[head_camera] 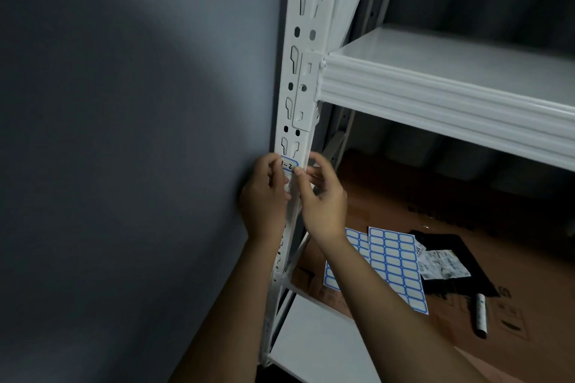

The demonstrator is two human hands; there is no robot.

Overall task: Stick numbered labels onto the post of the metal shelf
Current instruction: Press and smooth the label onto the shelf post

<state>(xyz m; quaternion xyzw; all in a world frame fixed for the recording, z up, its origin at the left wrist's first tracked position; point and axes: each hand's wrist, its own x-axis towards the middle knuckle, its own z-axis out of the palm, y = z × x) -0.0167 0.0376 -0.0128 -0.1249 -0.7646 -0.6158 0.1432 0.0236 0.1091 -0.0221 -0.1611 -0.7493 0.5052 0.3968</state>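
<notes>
A white slotted metal post (303, 50) of the shelf rises up the middle of the view. A blue-bordered label (288, 164) with handwritten "1-2" lies against the post's front face, just below a pair of keyhole slots. My left hand (264, 196) holds the label's left end with thumb and fingers against the post. The thumb of my right hand (322, 196) presses on the label's right end, and its fingers curl round the post's right edge. Two sheets of blank blue-bordered labels (396, 264) lie on the cardboard below.
A white shelf board (451, 93) juts right from the post at mid height. A lower white board (314, 339) sits by my forearms. On the brown cardboard (513, 221) lie a black bag (448, 261), a printed packet (441, 264) and a marker pen (480, 315). A grey wall (124, 134) fills the left.
</notes>
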